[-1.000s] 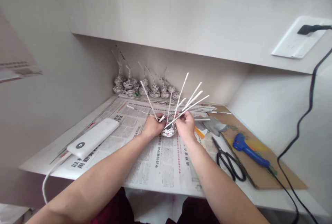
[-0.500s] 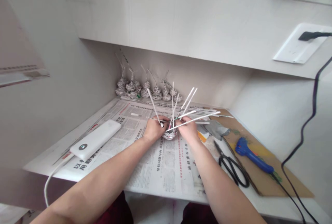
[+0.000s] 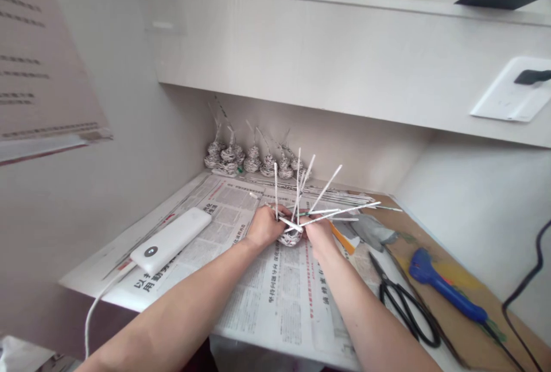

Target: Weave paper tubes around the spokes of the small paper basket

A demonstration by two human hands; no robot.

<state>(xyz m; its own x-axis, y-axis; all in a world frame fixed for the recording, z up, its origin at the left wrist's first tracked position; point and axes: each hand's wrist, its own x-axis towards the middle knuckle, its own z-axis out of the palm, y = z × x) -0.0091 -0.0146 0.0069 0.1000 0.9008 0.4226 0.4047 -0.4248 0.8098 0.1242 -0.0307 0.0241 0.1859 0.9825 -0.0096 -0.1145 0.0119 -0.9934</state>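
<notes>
Between my hands sits a small round weave of rolled paper strips [image 3: 290,239], with several white paper sticks [image 3: 326,188] standing up and out of it. My left hand [image 3: 266,226] is closed on its left side, fingers curled around the weave and the base of a stick. On the right side my right hand [image 3: 317,231] grips it, its fingertips partly hidden behind the sticks. Newspaper [image 3: 249,286] lies under the weave. At the back stand several finished-looking gourd-shaped paper weaves [image 3: 253,161] with thin stems.
A white power bank [image 3: 172,239] with a cable lies at left. Black scissors [image 3: 402,297] and a blue glue gun [image 3: 447,286] rest at right, the gun on brown cardboard [image 3: 473,337]. Long paper sticks [image 3: 344,195] lie behind my hands. A shelf panel [image 3: 301,50] overhangs the back.
The view has tilted up and shifted left, so everything sits lower and further right. My hands stay on the weave, while its upright sticks have swung to different angles.
</notes>
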